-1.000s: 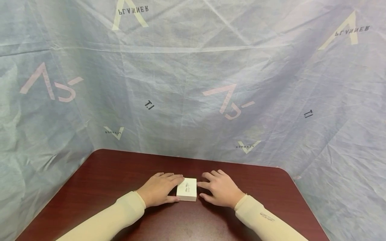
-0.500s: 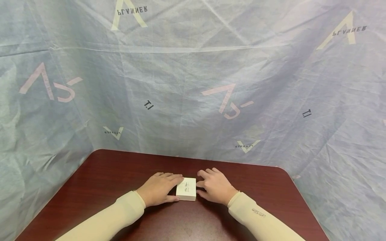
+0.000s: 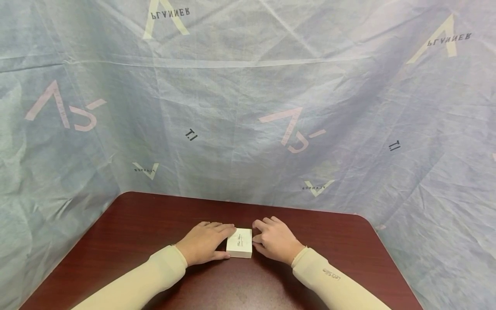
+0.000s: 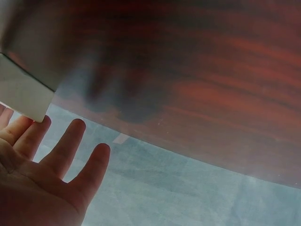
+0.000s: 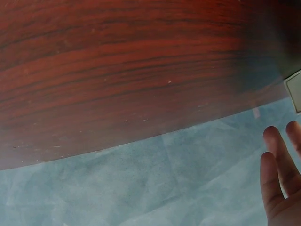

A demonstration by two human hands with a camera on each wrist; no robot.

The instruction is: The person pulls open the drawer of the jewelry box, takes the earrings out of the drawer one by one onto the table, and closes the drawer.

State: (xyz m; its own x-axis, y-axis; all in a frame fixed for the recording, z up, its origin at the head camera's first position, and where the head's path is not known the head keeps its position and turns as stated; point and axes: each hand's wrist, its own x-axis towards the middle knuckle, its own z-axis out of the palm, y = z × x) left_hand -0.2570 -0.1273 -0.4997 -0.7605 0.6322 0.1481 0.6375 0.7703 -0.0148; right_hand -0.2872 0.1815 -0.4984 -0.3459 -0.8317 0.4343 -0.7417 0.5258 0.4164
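Two cream sleeves (image 3: 135, 277) reach across a glossy, dark red, wood-grained tabletop (image 3: 174, 215), rounded at its far corners, where a white box (image 3: 239, 243) lies flat between my left hand (image 3: 205, 242) and my right hand (image 3: 277, 241). The left lies with fingers extended, index finger and thumb at the box's two left corners; the right has its fingertips at the right side, though whether they grip it I cannot tell from this angle. Creased grey-blue cloth (image 3: 232, 94), printed with pink and yellow shapes and flipped "PLANNER" lettering, rises behind the tabletop and along both sides.
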